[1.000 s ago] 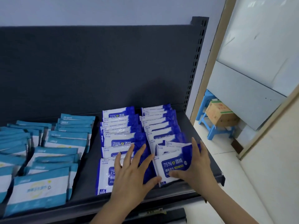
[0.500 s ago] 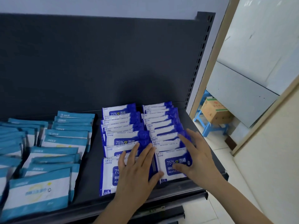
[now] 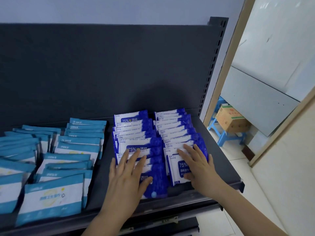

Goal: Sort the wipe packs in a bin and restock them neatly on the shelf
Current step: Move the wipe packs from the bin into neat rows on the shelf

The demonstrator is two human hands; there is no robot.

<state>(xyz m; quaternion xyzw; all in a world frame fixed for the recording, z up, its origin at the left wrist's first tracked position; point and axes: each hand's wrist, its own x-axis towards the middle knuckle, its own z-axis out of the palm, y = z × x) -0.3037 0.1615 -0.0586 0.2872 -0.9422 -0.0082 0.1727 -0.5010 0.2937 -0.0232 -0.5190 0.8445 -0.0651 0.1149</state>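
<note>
Right hand (image 3: 199,167), left hand (image 3: 126,183) now flat atop two dark-blue pack rows (image 3: 135,132), each grip wide

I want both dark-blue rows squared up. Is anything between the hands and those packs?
Nothing visible. The left hand lies flat on the left row, the right hand flat on the right row, both touching the packs directly.

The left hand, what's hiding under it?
The left hand lies flat on the front packs of the left dark blue row. The front pack shows its blue edge beside the fingers; its printing under the palm is covered.
</note>
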